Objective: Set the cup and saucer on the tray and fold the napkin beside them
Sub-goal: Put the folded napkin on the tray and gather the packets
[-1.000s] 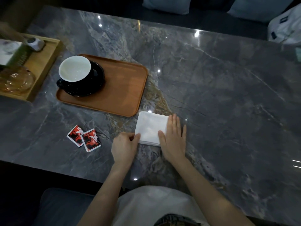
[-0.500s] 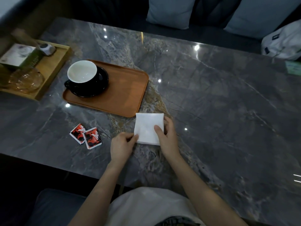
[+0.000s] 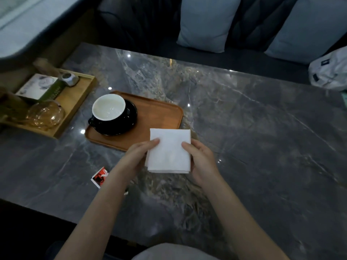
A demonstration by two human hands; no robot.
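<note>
A black cup with a white inside (image 3: 109,109) stands on a black saucer (image 3: 129,122) at the left end of the brown wooden tray (image 3: 159,117). The folded white napkin (image 3: 169,151) is held just in front of the tray's near right corner, its top edge overlapping the tray. My left hand (image 3: 139,156) pinches its left edge. My right hand (image 3: 201,160) grips its right edge, thumb on top. Whether the napkin hangs above the table or rests on it I cannot tell.
Red and white sachets (image 3: 99,177) lie on the grey marble table (image 3: 262,137), partly hidden under my left forearm. A lighter wooden tray (image 3: 75,106) at far left holds a glass lid, a box and a small jar. Cushions and a white bag (image 3: 330,72) sit behind the table.
Both hands have picked the napkin up by its side edges and moved it toward the tray. The right hand went from lying flat on it to gripping it. The camera tilted up.
</note>
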